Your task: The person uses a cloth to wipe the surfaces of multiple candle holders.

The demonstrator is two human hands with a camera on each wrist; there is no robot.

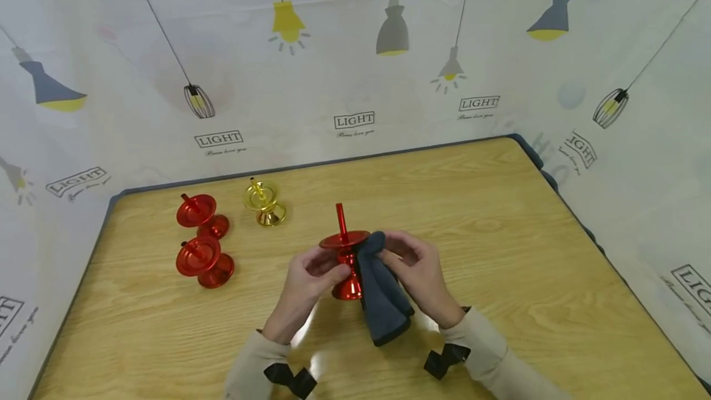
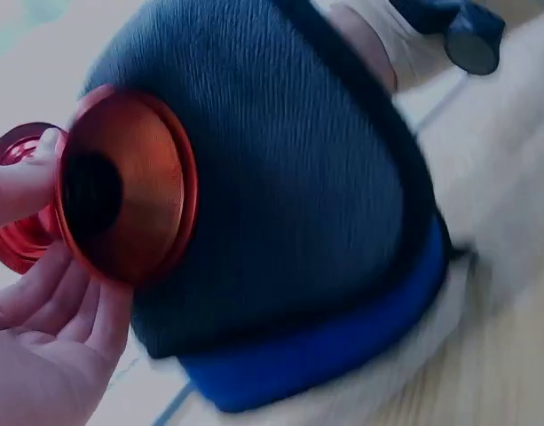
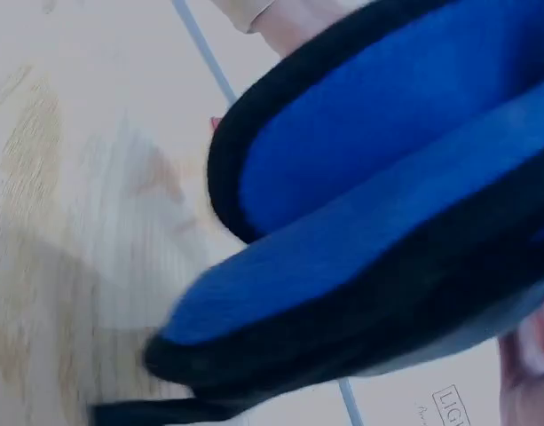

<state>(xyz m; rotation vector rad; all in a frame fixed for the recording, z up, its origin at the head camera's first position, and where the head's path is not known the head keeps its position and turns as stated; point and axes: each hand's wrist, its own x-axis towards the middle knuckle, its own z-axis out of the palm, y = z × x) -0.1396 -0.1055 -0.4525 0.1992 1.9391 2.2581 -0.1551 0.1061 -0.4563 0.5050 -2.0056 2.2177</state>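
The left hand (image 1: 308, 279) grips a red candle holder (image 1: 349, 289), upright; the right hand (image 1: 421, 271) pinches a dark cloth (image 1: 383, 304) at its side. Toward the worktop's (image 1: 500, 252) far-left corner stand two red holders (image 1: 198, 256) and a gold holder (image 1: 270, 215).

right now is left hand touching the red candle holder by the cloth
Touching: the left wrist view shows the left hand gripping the red candle holder around its middle.

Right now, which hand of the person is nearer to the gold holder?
Left. The left hand, gripping a red holder, is on the near side of the gold holder and slightly to its right; the right hand, pinching the cloth, is farther right.
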